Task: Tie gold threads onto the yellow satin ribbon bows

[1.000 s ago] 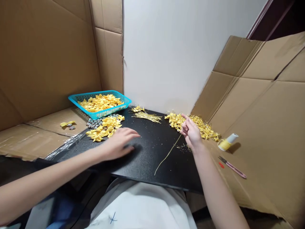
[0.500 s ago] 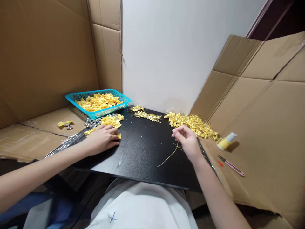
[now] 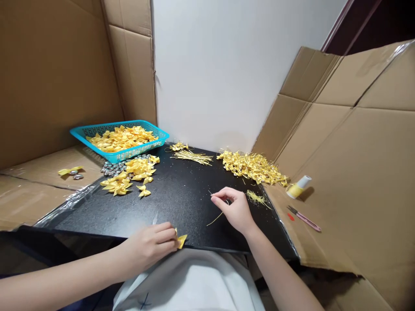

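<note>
My left hand [image 3: 157,242] is closed on a yellow ribbon bow [image 3: 182,241] at the table's front edge; part of the bow sticks out past the fingers. My right hand [image 3: 233,209] pinches a thin needle [image 3: 210,192] between thumb and fingertips, over the black table. From that hand a yellow thread [image 3: 214,219] trails down toward the tabletop. Loose yellow bows [image 3: 139,167] lie at the left beside silver, shiny button-like pieces [image 3: 112,167]. A heap of finished-looking gold bows with thread ends [image 3: 251,166] lies at the back right.
A turquoise basket [image 3: 118,156] of yellow bows stands back left. A bundle of gold cords [image 3: 193,157] lies at the back. Thread scraps [image 3: 256,198] are right of my right hand. On the right cardboard are a thread spool [image 3: 298,187], pink thread snips [image 3: 304,219] and a small red piece [image 3: 291,217].
My left hand has come from the bow pile to the front edge with a bow. My right hand has moved left and down with the thread. The view has shifted slightly.
</note>
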Available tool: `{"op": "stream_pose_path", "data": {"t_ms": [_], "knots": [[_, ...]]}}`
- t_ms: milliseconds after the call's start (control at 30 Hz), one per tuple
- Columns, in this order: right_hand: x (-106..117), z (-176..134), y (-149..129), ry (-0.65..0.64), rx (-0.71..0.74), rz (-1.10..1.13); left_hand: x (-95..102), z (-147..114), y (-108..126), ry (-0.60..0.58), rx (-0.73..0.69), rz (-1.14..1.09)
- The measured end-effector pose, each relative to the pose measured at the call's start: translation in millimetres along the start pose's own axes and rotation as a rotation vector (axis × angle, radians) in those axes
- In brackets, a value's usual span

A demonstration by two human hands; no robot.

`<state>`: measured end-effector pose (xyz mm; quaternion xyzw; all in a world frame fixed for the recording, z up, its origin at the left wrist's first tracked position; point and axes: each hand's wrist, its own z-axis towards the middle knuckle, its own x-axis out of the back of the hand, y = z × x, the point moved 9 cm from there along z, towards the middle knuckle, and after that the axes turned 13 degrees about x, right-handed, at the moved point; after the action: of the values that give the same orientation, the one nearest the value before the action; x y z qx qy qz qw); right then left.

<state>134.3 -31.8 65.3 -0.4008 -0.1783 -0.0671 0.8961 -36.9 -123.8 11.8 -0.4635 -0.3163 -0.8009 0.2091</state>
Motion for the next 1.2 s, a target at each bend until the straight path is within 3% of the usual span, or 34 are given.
{"op": "stream_pose_path", "data": {"t_ms": [100, 233, 333, 400, 500, 633, 900, 1200], "knots": [[2.2, 19.8, -8.7, -0.022, 0.065, -0.007, 14.1, 25.1, -6.3, -0.069, 0.066, -0.327], [4.9, 49.0, 9.6, 0.059, 0.094, -0.009, 33.7, 99.2, -57.3, 0.140, 0.467, -0.821], [7.4, 57.7, 40.7, 0.153, 0.085, 0.012, 20.1, 145.8, -85.7, 0.253, 0.562, -1.149], [8.4, 54.3, 63.4, 0.207, 0.041, 0.036, 2.8, 158.1, -101.7, 0.288, 0.631, -1.279], [8.2, 44.7, 85.4, 0.250, -0.024, 0.058, -17.4, 155.4, -114.8, 0.278, 0.696, -1.350], [7.7, 40.5, 90.8, 0.264, -0.052, 0.124, -27.1, 146.4, -118.8, 0.201, 0.725, -1.363], [2.6, 43.5, 63.7, 0.105, 0.134, -0.033, -25.4, 146.9, -116.9, 0.179, 0.719, -1.394], [1.4, 41.7, 44.7, 0.051, 0.233, -0.088, -33.0, 147.2, -99.8, 0.053, 0.723, -1.709]]}}
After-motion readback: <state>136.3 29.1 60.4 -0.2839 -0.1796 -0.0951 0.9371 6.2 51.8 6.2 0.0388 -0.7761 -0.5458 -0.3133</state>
